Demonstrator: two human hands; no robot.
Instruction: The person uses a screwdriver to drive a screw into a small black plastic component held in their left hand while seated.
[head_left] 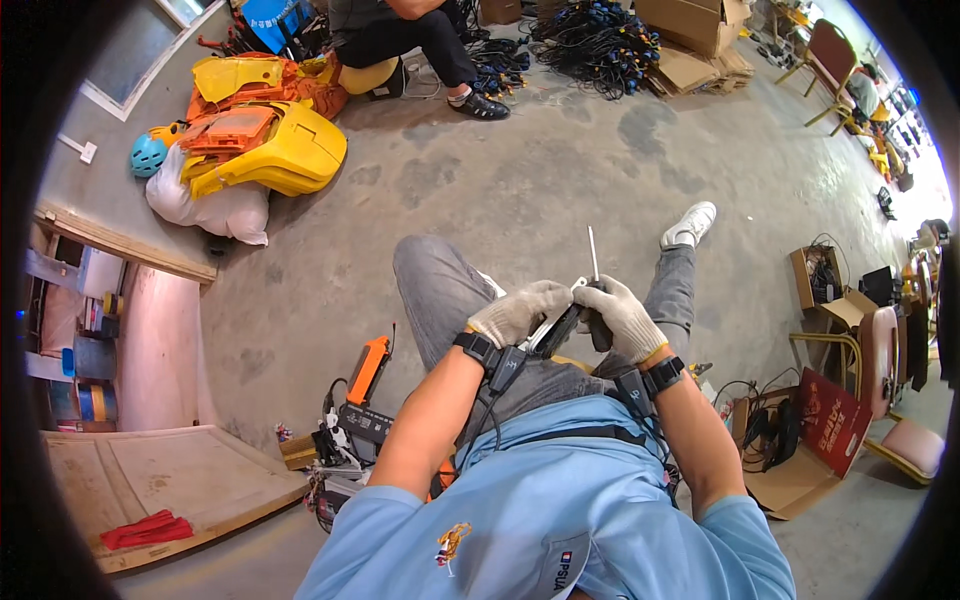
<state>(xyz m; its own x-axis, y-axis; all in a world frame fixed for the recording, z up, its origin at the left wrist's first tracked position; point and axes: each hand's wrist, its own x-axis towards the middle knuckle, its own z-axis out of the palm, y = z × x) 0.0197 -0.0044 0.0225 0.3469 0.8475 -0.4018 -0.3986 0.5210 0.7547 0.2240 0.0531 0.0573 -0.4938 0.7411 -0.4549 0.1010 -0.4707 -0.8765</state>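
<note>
Widest of all is the concrete floor (480, 170); anything that slipped from me could fall between my parted legs and strike it. My grey trousers (438, 300) make a soft, uneven base, so a shifted knee might jolt my hands. My gloved left hand (522, 312) is closed on a narrow dark part (558, 332) with a white strip along it, held above my lap between both hands; loose knit could slide on that surface if I pinch too lightly. My gloved right hand (622, 318) is wrapped round what looks like a screwdriver (594, 256), its pale shaft pointing away from me, clear of the part. Turning it back carelessly, with my fingers crowded so close together, could jab the left glove or scratch the casing.
</note>
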